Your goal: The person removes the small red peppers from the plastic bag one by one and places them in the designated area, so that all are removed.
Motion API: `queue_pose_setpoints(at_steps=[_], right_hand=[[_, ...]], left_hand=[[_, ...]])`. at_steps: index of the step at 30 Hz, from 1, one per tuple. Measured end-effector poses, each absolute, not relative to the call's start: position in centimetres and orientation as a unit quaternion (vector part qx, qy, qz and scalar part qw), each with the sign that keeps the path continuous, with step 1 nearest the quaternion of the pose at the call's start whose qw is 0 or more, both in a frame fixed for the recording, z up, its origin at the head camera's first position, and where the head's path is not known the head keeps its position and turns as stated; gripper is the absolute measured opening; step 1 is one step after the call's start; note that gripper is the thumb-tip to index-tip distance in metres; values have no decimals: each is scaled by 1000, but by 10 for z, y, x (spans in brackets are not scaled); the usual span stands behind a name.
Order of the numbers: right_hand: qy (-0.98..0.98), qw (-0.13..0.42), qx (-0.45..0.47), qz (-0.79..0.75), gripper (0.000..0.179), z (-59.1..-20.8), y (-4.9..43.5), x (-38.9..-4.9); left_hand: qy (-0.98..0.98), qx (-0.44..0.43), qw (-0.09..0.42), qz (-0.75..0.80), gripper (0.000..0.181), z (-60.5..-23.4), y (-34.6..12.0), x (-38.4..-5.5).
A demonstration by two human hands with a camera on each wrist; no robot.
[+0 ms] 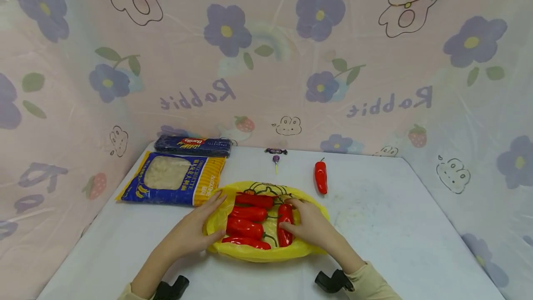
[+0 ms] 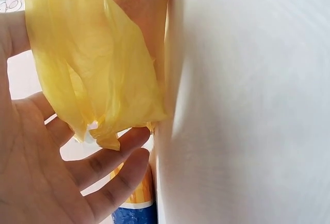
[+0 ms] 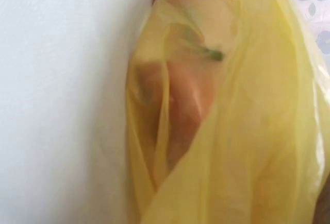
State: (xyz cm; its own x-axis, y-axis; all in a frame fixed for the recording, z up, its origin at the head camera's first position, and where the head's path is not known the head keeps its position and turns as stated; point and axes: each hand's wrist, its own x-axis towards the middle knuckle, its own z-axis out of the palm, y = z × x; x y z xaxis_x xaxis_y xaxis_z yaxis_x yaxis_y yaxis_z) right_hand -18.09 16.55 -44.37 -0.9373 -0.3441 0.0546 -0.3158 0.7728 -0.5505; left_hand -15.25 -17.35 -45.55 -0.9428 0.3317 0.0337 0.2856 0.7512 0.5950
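Note:
A yellow plastic bag [image 1: 258, 256] lies with its mouth wide, several glossy red chili peppers [image 1: 245, 228] with green stems inside. My left hand [image 1: 200, 226] rests against the bag's left side, fingers loosely spread; the left wrist view shows those fingers [image 2: 111, 165] along the yellow plastic [image 2: 98, 64]. Inside the right part of the bag, my right hand [image 1: 312, 223] holds an upright-lying chili pepper [image 1: 285, 233] between thumb and fingers. The right wrist view is mostly filled by the bag [image 3: 247, 131], with a blurred red pepper [image 3: 188, 95] showing through and the hand largely hidden.
Behind the bag, another red chili pepper [image 1: 320, 177] lies on the white table [image 1: 387, 226]. A small lollipop [image 1: 276, 159] and a wrapped candy [image 1: 276, 151] lie near the back edge. At back left are a blue-yellow pasta bag [image 1: 166, 175] and a dark blue spaghetti pack [image 1: 193, 146].

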Motion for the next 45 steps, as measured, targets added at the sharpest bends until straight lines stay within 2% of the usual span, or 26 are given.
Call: queue_pose_setpoints(at_steps=[5, 11, 21, 30, 45], right_hand=[[931, 52, -177, -315, 68, -448, 168, -183], [923, 56, -187, -332, 72, -454, 169, -187], [924, 54, -156, -346, 66, -460, 167, -188], [926, 48, -132, -351, 64, -456, 165, -185], [918, 66, -161, -356, 66, -437, 164, -177]], left_hand=[[936, 166, 36, 308, 87, -455, -174, -152], [936, 164, 41, 310, 87, -455, -174, -153], [934, 167, 38, 314, 87, -459, -174, -154], [934, 162, 42, 315, 87, -457, -173, -153], [935, 155, 46, 316, 87, -455, -173, -153]])
